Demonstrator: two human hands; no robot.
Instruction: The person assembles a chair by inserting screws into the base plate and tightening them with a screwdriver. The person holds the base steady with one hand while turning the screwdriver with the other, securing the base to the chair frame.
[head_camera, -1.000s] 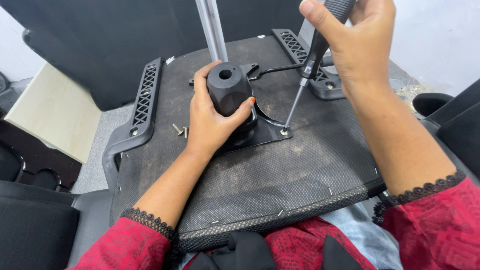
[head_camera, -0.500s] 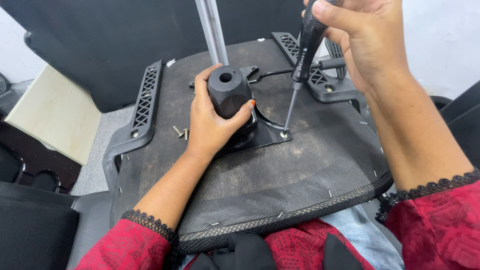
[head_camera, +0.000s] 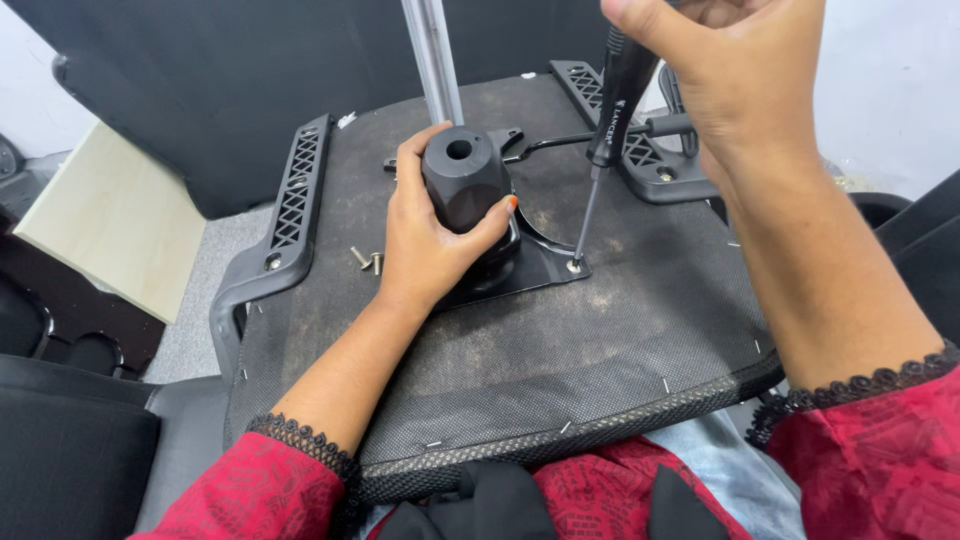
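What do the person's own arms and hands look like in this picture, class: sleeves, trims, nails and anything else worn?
Both forearms are bare below red patterned sleeves edged with black lace trim. The left hand has an orange-red painted thumbnail; no ring, watch or glove shows on it. The right hand is also bare of gloves, and its fingertips run partly out of view.

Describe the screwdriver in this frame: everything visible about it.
The screwdriver has a black handle, seemingly plastic or rubber, and a thin bare metal shaft. It stands nearly upright, leaning slightly, handle toward the top right. The right hand grips the handle from above, hiding its top. The tip sits on a screw at the corner of the black metal plate on the upturned chair seat.
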